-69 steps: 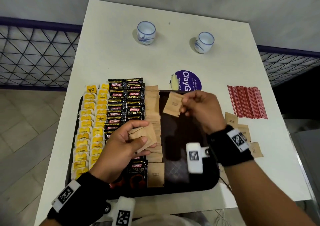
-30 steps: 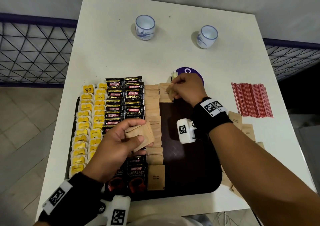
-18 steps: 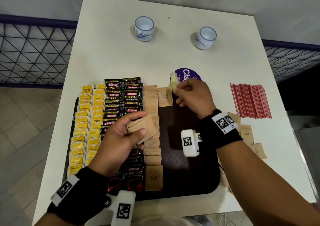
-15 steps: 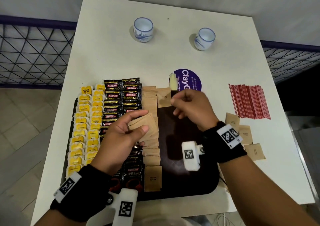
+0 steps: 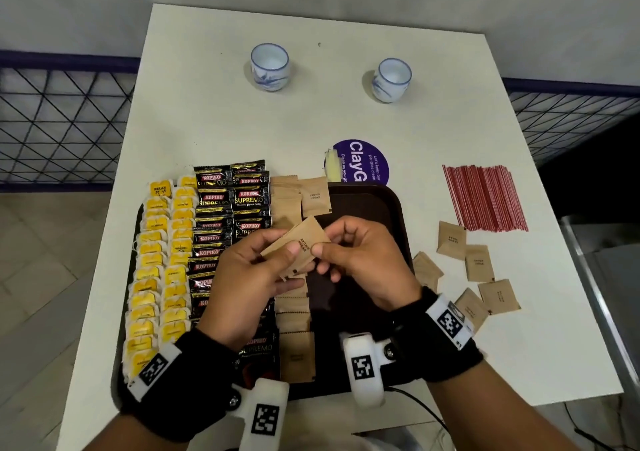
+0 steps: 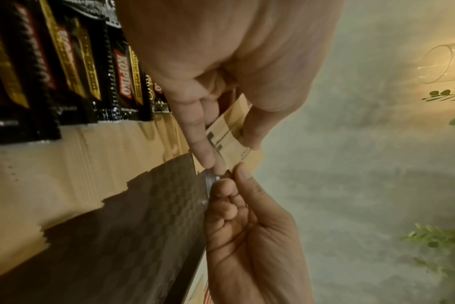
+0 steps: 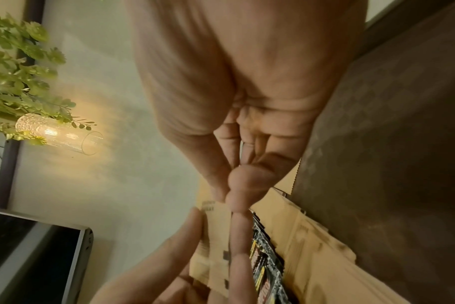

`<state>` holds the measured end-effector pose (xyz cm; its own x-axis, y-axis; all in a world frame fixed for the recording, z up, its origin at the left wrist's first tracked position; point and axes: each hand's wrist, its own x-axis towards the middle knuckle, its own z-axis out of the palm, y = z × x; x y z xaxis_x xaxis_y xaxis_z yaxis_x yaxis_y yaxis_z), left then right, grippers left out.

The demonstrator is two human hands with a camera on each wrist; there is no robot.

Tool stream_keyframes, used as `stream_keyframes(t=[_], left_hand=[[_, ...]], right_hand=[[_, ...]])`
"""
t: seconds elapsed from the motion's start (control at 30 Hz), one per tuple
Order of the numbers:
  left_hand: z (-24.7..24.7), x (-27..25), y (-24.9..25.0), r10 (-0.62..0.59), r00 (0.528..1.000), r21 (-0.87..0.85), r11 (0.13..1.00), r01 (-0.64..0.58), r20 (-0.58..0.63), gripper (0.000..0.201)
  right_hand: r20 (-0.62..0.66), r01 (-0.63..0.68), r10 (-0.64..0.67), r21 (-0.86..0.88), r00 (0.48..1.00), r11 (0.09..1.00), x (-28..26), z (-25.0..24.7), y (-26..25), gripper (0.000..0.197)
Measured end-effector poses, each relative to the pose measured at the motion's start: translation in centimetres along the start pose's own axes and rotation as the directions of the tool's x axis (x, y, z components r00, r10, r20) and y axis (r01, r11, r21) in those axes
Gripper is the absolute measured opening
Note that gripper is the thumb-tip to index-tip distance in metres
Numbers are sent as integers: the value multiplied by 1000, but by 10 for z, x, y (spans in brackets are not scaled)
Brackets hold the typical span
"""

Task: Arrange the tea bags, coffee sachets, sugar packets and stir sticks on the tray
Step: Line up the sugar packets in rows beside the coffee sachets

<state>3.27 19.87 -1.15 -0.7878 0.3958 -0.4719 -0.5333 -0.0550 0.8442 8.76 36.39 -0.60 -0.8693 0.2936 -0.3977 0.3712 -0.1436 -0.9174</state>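
A dark tray [image 5: 381, 208] holds two columns of yellow tea bags [image 5: 162, 260], two columns of black coffee sachets [image 5: 230, 205] and a column of brown sugar packets [image 5: 287, 201]. One packet [image 5: 314, 196] lies alone beside that column at the far end. Above the tray's middle, my left hand [image 5: 277, 253] grips a small stack of sugar packets [image 5: 298, 246]. My right hand [image 5: 325, 246] pinches the right edge of the top packet [image 7: 216, 218]. The left wrist view shows the stack [image 6: 229, 133] between thumb and fingers. Red stir sticks [image 5: 485, 198] lie on the table, right of the tray.
Several loose sugar packets [image 5: 479, 263] lie on the white table [image 5: 207, 104] between the tray and the stir sticks. Two small cups [image 5: 269, 66] [image 5: 393, 78] stand at the far side. A purple round sticker [image 5: 363, 163] sits behind the tray. A mesh railing [image 5: 62, 125] runs at the left.
My right hand laid a sugar packet at the tray's far end beside the sugar column. It then came back to my left hand and pinched the top packet of the stack.
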Motion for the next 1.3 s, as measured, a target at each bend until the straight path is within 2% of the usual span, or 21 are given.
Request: stream_keyframes(t=[0.17,0.33,0.4,0.47,0.6,0.7,0.9,1.3], left_hand=[[-8,-3,-5,-36,998,57,998,33,47,20],[-18,-6,-10,-58,998,50,997,57,16,22],[-23,-7,-9,-69,998,31,997,69,2,22],[-28,-9,-9,-75,997,18,997,75,-7,22],[-35,-11,-9,-69,998,36,997,69,5,22],[-38,-13,-9,-63,998,40,997,63,10,22],[-44,-13,-5,-51,999,24,998,51,1,22],[-39,-8,-2,-64,998,35,997,64,13,24]], right_hand=[[-63,-7,8,21,998,1000,3,-3,1,10],[-141,18,-12,43,990,999,14,-20,-10,8],[-193,48,-63,-82,979,995,26,-36,-18,10],[-176,1,-55,-294,983,956,42,-49,-26,11],[-53,-170,168,-547,984,820,69,-51,-28,12],[-36,-186,212,-634,977,750,83,-43,-24,12],[-54,-125,120,-671,991,731,90,-35,-19,2],[-143,-101,15,-618,990,779,96,-24,-11,6]])
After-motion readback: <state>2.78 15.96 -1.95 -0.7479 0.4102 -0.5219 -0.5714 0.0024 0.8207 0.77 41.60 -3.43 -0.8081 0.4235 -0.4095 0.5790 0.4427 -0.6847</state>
